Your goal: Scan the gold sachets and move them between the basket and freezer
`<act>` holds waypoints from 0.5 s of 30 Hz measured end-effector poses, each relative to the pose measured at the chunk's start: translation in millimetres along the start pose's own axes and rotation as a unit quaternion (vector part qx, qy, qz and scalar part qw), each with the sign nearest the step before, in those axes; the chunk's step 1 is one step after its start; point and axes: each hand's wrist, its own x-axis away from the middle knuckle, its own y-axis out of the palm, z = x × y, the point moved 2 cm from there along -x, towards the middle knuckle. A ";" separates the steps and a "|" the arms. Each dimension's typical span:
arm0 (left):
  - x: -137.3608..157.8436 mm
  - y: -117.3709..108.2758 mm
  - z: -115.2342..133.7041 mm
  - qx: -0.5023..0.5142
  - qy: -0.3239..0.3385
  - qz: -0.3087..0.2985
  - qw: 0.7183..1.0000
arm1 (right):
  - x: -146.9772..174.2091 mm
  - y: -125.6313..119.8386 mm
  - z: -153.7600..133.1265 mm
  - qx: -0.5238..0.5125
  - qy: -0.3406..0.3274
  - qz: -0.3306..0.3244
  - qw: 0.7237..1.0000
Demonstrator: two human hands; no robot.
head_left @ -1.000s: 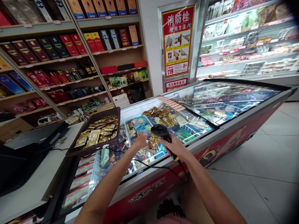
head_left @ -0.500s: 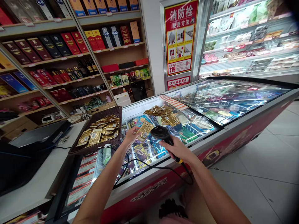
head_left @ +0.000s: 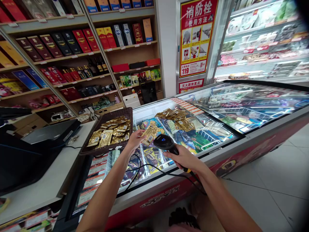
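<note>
My left hand (head_left: 135, 140) pinches the edge of a gold foil packet (head_left: 150, 133), its printed label and barcode turned up toward me. My right hand (head_left: 181, 156) is wrapped round the handle of a black barcode scanner (head_left: 166, 142); a blue light shows on its head, which is close beside the packet. From the scanner's base a black cable (head_left: 156, 170) loops leftward across the freezer. Several more gold packets (head_left: 184, 124) lie in a loose pile on the glass beyond my hands. A brown woven basket (head_left: 131, 120) at the left holds many similar packets.
Beneath my hands stretches a glass-topped chest freezer (head_left: 154, 196) with bagged goods inside. To the left is a white counter (head_left: 48, 180) carrying a dark machine (head_left: 54, 133). Shelves of boxed bottles (head_left: 82, 40) line the back, and a lit refrigerated display (head_left: 263, 45) stands at the right.
The view has shifted slightly left, so the surroundings sit further right. A blue light now shows on the scanner's head. Both hands keep their grips, with the scanner still near the packet.
</note>
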 end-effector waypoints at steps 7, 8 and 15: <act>-2.1 -49.3 1.7 -0.001 0.013 0.068 0.998 | -5.4 11.1 -3.4 -0.012 0.018 -0.003 1.000; -5.4 -62.7 0.4 -0.002 0.011 0.089 0.996 | -6.2 11.5 -2.3 -0.015 0.018 -0.004 1.000; -44.7 -142.3 -6.5 -0.033 -0.034 0.273 0.961 | -7.7 2.5 7.9 -0.050 0.012 0.001 0.999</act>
